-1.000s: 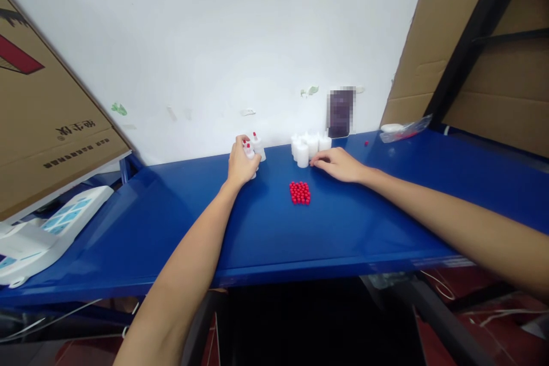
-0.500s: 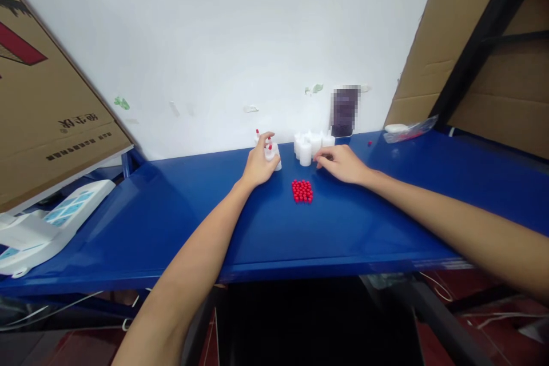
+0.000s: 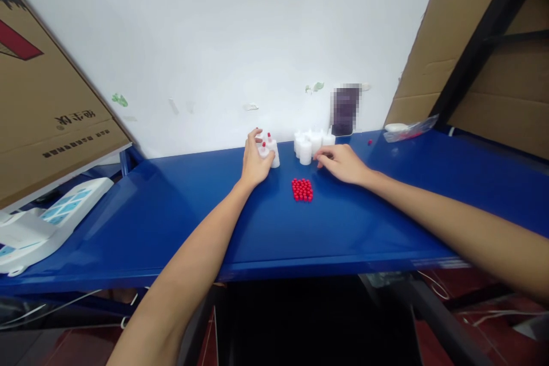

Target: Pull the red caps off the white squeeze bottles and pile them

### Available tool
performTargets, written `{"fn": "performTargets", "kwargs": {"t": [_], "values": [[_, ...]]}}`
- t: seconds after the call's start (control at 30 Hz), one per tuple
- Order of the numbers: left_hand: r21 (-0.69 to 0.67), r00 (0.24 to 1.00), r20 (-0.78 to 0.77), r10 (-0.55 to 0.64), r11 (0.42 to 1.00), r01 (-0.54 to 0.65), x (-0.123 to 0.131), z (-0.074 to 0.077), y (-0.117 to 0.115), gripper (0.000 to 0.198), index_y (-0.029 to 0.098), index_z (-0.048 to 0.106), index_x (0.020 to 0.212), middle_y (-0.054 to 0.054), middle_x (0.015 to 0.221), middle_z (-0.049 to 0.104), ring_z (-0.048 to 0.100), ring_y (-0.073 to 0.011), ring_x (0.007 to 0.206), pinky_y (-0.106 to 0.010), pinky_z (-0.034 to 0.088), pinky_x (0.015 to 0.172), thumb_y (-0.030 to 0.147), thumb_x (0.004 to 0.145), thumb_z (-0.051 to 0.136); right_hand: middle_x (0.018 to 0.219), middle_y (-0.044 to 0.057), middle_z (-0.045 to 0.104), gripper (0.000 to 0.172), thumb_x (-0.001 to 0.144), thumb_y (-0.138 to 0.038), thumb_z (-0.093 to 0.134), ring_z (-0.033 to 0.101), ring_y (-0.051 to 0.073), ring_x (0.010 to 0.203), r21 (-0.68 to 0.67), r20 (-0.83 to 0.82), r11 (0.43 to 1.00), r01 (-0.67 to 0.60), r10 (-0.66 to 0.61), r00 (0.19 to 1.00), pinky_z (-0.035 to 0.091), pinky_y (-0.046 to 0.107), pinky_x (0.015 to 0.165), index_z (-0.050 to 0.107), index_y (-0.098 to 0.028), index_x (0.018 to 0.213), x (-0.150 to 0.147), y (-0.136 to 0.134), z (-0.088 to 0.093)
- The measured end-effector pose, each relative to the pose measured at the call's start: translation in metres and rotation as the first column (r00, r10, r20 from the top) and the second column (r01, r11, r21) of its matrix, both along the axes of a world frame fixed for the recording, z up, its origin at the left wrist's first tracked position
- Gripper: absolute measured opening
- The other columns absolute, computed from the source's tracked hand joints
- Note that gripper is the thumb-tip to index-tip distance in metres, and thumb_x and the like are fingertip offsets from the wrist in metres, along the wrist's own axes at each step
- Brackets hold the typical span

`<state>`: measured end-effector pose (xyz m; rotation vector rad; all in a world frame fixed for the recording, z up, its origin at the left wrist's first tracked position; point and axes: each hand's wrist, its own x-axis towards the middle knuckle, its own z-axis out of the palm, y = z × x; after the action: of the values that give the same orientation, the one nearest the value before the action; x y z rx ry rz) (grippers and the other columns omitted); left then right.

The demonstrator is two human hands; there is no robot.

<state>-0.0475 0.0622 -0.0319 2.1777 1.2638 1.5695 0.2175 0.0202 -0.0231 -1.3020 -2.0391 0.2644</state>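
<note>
My left hand (image 3: 256, 161) curls its thumb and fingers around a small white dropper bottle (image 3: 263, 152) with a red cap, upright on the blue table. Right beside it stands another red-capped white bottle (image 3: 274, 154); a further red tip shows behind my fingers. My right hand (image 3: 341, 161) rests at the right of a group of white bottles (image 3: 305, 152) without red caps. Its fingers are bent in and closed; whatever they hold, if anything, is hidden. Closer to me, small red caps (image 3: 302, 190) stand in a tight block of rows.
A phone-like dark panel (image 3: 343, 117), partly pixelated, leans on the wall. One loose red cap (image 3: 369, 142) and a clear plastic bag (image 3: 412, 130) lie to the right. A white power strip (image 3: 64, 223) lies at left under a cardboard box (image 3: 51, 108).
My left hand has shifted slightly left with its bottle, so the neighbouring red-capped bottle shows more fully. My right hand stays almost still.
</note>
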Motion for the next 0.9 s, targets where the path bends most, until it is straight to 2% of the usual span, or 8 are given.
{"fn": "performTargets", "kwargs": {"t": [0.13,0.27,0.43,0.63,0.9], "values": [[0.026,0.997,0.051,0.061,0.998,-0.062,0.001,0.000,-0.003,0.030,0.023,0.042,0.099,-0.003,0.100,0.058,0.058,-0.0187,0.091,-0.035,0.048,0.088,0.020,0.076,0.061,0.071,0.002,0.076,0.025,0.089,-0.023,0.051,0.071,0.020,0.070,0.026,-0.021,0.999,0.028,-0.027,0.999,0.048,0.030,0.070,0.075,-0.018,0.083,0.000,-0.002,0.000],[-0.031,0.998,-0.014,0.064,0.997,-0.064,0.005,0.003,-0.012,0.019,0.023,0.042,0.080,0.004,0.070,0.051,0.049,-0.0142,0.066,-0.028,0.042,0.069,0.021,0.074,0.060,0.066,0.001,0.073,0.026,0.087,-0.022,0.050,0.071,0.019,0.065,0.020,-0.033,0.999,0.029,-0.028,0.999,0.049,0.030,0.070,0.075,-0.018,0.084,0.000,-0.003,0.001],[-0.056,0.995,-0.089,-0.045,0.998,0.040,0.010,0.005,-0.024,0.012,0.022,0.051,0.083,0.006,0.062,0.054,0.050,-0.0128,0.056,-0.026,0.041,0.063,0.024,0.076,0.060,0.064,0.000,0.072,0.025,0.088,-0.024,0.050,0.070,0.019,0.061,-0.002,-0.056,1.000,-0.009,0.009,0.998,0.049,0.030,0.067,0.075,-0.018,0.088,-0.002,-0.006,0.000],[-0.087,0.959,-0.189,-0.211,0.976,0.198,0.018,0.010,-0.037,0.021,0.021,0.060,0.099,0.002,0.082,0.066,0.058,-0.0134,0.067,-0.028,0.047,0.072,0.028,0.080,0.063,0.064,0.000,0.070,0.028,0.087,-0.022,0.050,0.068,0.018,0.058,-0.002,-0.072,0.999,-0.039,0.039,0.997,0.049,0.030,0.065,0.076,-0.017,0.097,-0.005,-0.009,0.001],[-0.123,0.939,-0.267,-0.216,0.974,0.189,0.021,0.014,-0.036,0.015,0.019,0.063,0.095,0.001,0.076,0.065,0.058,-0.0143,0.066,-0.028,0.047,0.069,0.029,0.083,0.060,0.062,0.000,0.069,0.027,0.085,-0.021,0.050,0.063,0.017,0.057,0.019,-0.036,0.997,-0.075,0.076,0.996,0.046,0.029,0.064,0.076,-0.018,0.094,-0.010,-0.012,0.002]]}}
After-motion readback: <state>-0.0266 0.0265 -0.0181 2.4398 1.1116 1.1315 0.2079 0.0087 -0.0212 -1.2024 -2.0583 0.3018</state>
